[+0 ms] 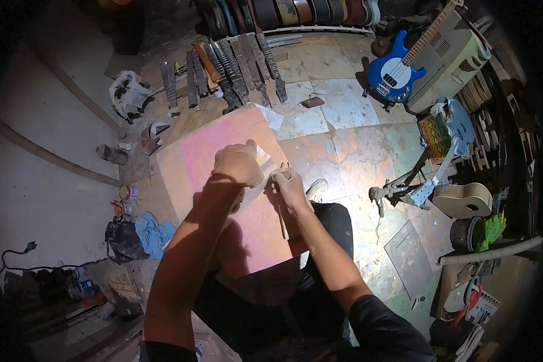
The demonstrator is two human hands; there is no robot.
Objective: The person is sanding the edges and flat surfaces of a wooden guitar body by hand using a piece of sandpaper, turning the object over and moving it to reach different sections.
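Note:
A large pink and tan board (193,145) lies across my lap, with dark shadows on its lower part. My left hand (238,166) is curled closed near its middle, over a pale piece (260,154) that shows past the knuckles; what it grips is largely hidden. Just to the right, my right hand (287,184) has its fingers bent in a pinch at the board's right side, by a thin strip or edge running downward. I cannot make out what lies between those fingertips.
Several guitar necks (235,72) lie beyond the board. A blue bass guitar (392,75) leans on a pale appliance (446,72) at back right. An unpainted guitar body (458,202) and flat sheet (408,259) are at right; blue cloth (154,232) is at left.

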